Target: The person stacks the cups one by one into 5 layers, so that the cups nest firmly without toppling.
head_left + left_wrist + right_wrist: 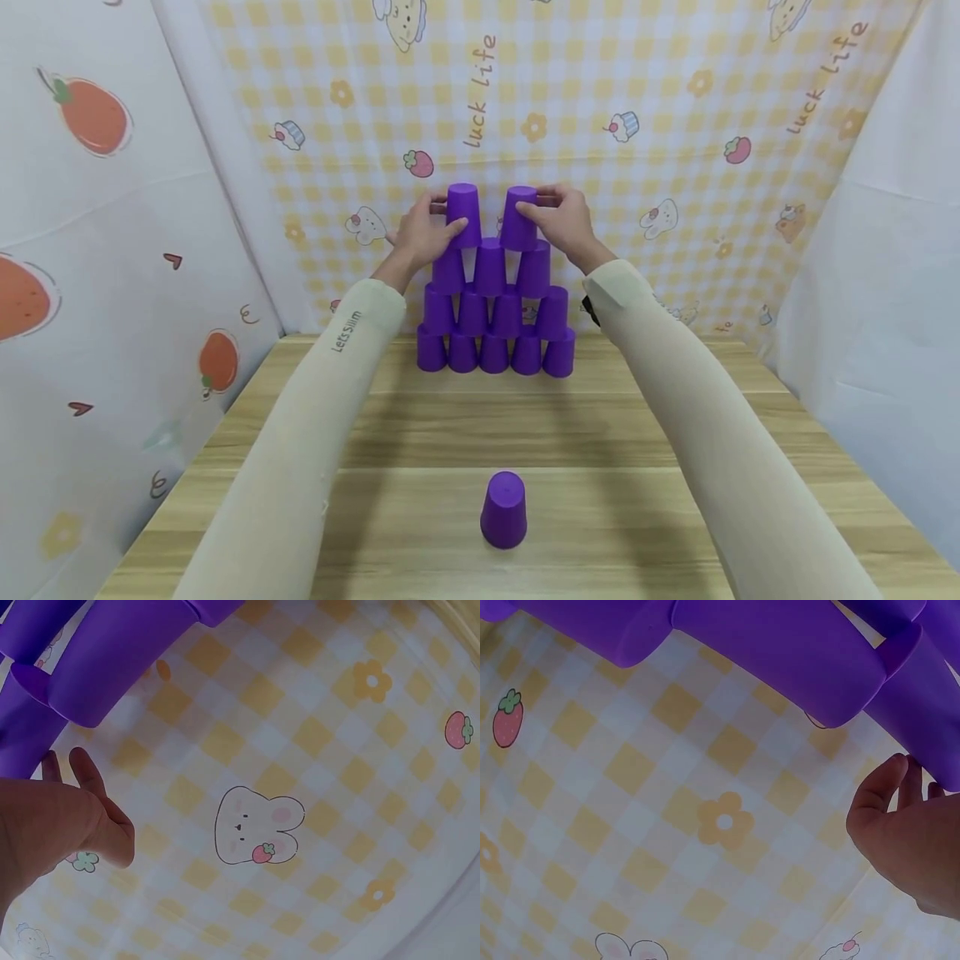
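Upside-down purple cups are stacked as a pyramid against the back cloth, with three in the third row, such as the middle cup (491, 271). On top, a left cup (462, 212) is held by my left hand (422, 235), thumb across its front and fingers at its far side. My right hand (567, 223) grips the right cup (517, 223) beside it, slightly tilted, thumb on its front. A gap separates these two cups. The left wrist view shows the fingers (88, 772) beside the purple cup; the right wrist view shows fingertips (897, 763) against the other.
One more purple cup (504, 512) stands upside down near the front of the wooden table (420, 433). Behind the pyramid hangs a yellow checked cloth (660, 75). White cloth walls (97, 200) flank the table. Lower rows hold several cups.
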Demonstrator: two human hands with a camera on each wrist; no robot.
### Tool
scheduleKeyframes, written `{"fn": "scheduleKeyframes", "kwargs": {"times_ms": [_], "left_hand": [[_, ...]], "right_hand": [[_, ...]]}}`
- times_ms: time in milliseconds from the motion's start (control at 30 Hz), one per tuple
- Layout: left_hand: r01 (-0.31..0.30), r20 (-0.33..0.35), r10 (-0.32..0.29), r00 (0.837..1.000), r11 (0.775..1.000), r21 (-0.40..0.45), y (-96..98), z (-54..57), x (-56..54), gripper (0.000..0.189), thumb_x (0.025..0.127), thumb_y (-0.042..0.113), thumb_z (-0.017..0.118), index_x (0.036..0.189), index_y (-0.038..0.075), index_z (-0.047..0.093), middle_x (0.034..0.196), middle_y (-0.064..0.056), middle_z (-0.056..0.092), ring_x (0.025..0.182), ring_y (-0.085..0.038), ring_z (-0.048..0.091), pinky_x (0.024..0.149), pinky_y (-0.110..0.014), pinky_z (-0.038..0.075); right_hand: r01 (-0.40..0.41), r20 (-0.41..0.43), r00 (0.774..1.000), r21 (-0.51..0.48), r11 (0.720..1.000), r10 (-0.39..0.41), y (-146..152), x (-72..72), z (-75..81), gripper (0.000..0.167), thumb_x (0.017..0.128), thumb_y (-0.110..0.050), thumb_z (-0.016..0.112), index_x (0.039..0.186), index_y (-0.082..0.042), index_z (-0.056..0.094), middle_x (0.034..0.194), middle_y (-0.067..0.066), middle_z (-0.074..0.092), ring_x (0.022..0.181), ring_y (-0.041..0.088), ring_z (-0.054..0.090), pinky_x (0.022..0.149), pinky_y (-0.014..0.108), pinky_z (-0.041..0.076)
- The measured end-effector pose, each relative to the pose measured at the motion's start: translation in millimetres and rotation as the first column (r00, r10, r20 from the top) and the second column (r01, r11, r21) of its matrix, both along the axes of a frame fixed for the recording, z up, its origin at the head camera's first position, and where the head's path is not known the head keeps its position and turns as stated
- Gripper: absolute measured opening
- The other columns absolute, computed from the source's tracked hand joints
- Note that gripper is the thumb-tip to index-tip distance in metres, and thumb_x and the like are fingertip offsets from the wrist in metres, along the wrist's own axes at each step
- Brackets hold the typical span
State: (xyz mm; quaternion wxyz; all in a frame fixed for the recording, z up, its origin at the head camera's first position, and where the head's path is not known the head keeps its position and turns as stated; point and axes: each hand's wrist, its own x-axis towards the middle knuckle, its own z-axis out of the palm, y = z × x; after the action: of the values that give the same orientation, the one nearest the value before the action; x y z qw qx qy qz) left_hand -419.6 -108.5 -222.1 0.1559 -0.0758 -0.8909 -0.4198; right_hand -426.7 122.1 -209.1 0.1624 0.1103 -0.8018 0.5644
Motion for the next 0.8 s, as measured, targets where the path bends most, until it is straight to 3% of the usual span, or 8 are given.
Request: {"fn": "scheduleKeyframes", "kwargs": {"times_ms": [167, 400, 500, 700, 800], "left_hand": [[-0.008, -0.014, 0.007, 1.000, 1.000, -0.022, -1.9, -0.8, 1.1, 0.055, 0.096, 0.043, 0.063, 0.141, 0.017, 0.045, 0.143, 0.004, 0.055, 0.138, -0.020, 0.042, 0.111, -0.069, 0.001], [0.005, 0.000, -0.005, 1.000, 0.999, -0.039, -1.8, -5.4, 2.0, 0.051, 0.097, 0.040, 0.062, 0.139, 0.017, 0.046, 0.142, 0.005, 0.056, 0.138, -0.020, 0.043, 0.113, -0.067, -0.001], [0.003, -0.029, -0.004, 1.000, 1.000, -0.027, -2.8, -6.4, 2.5, 0.048, 0.099, 0.039, 0.060, 0.139, 0.017, 0.046, 0.141, 0.004, 0.056, 0.136, -0.021, 0.045, 0.112, -0.066, 0.003], [0.005, -0.102, 0.001, 0.995, 0.998, 0.067, -2.1, -6.7, -0.2, 0.048, 0.100, 0.036, 0.058, 0.141, 0.016, 0.042, 0.141, 0.003, 0.056, 0.121, -0.022, 0.055, 0.110, -0.065, 0.004], [0.039, -0.087, -0.021, 0.996, 0.975, 0.218, -0.7, -5.5, -0.6, 0.050, 0.101, 0.033, 0.057, 0.144, 0.015, 0.037, 0.143, 0.002, 0.054, 0.116, -0.022, 0.057, 0.115, -0.057, 0.009]], "right_hand": [[-0.014, 0.003, 1.000, -0.015, 1.000, 0.014, 0.7, 2.5, 0.6, 0.052, 0.089, -0.026, 0.076, 0.131, -0.002, 0.058, 0.128, 0.015, 0.063, 0.117, 0.023, 0.061, 0.097, 0.031, 0.050], [-0.018, 0.004, 1.000, -0.002, 1.000, 0.018, 1.3, 4.6, -0.2, 0.051, 0.089, -0.025, 0.076, 0.130, -0.002, 0.059, 0.128, 0.015, 0.063, 0.118, 0.023, 0.060, 0.097, 0.032, 0.050], [-0.018, 0.008, 1.000, 0.001, 1.000, 0.018, 0.4, 4.4, 0.9, 0.050, 0.089, -0.025, 0.076, 0.130, -0.002, 0.059, 0.128, 0.014, 0.063, 0.117, 0.023, 0.061, 0.097, 0.033, 0.050], [-0.013, -0.001, 1.000, 0.006, 1.000, 0.013, 1.6, 3.9, -0.4, 0.050, 0.089, -0.027, 0.076, 0.129, -0.003, 0.060, 0.127, 0.013, 0.064, 0.116, 0.022, 0.061, 0.096, 0.033, 0.050], [-0.016, -0.003, 1.000, 0.006, 1.000, 0.016, 2.0, 5.3, -2.2, 0.049, 0.089, -0.026, 0.075, 0.129, -0.002, 0.060, 0.127, 0.013, 0.064, 0.116, 0.022, 0.061, 0.096, 0.032, 0.050]]}}
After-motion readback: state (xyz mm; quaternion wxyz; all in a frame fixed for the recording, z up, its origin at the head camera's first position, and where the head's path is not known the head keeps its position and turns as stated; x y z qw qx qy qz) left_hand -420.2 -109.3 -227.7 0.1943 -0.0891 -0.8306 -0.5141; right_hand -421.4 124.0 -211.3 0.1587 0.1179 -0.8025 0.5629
